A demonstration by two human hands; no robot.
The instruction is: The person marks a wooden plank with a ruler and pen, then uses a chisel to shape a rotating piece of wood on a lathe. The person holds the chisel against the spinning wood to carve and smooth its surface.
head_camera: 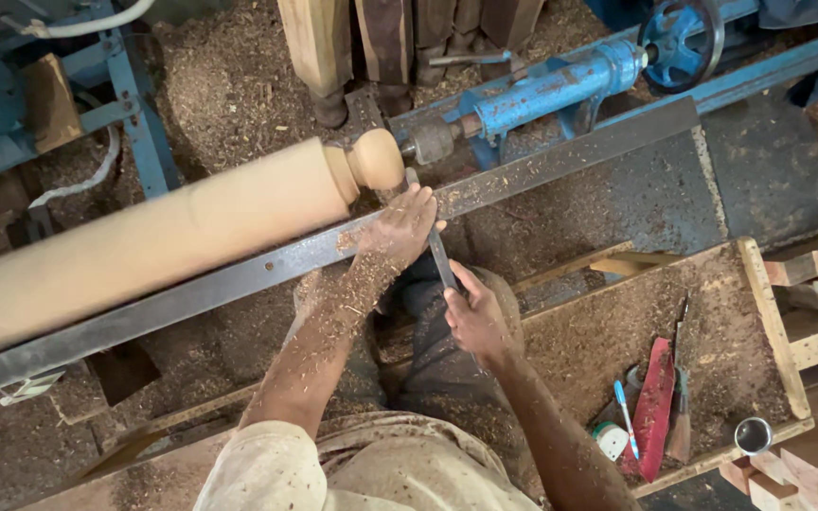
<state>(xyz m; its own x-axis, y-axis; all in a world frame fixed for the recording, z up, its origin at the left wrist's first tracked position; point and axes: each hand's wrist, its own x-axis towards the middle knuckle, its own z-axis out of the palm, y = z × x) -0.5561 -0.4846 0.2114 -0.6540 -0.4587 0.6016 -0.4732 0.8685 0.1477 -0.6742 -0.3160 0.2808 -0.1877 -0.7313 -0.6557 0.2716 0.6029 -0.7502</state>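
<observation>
Lower right: shallow wooden tray (pixel 769 312) full of sawdust, holding red flat tool (pixel 653 407), blue pen (pixel 625 414), small steel cup (pixel 753 435).

Centre: right hand (pixel 473 320) clenched on chisel (pixel 437 251) handle; left hand (pixel 400 227) pressing blade onto steel tool rest (pixel 239 274).

Upper left: pale turned post (pixel 144 241) on lathe; rounded knob and neck formed, long body smooth; groove near knob seemingly unfinished.

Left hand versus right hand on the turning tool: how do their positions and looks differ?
The left hand lies flat over the tool's front end on the metal rest bar, beside the wooden spindle; the right hand grips the rear end, nearer the body. The left hand is heavily coated in sawdust, the right hand much less. Both touch the same tool.
</observation>
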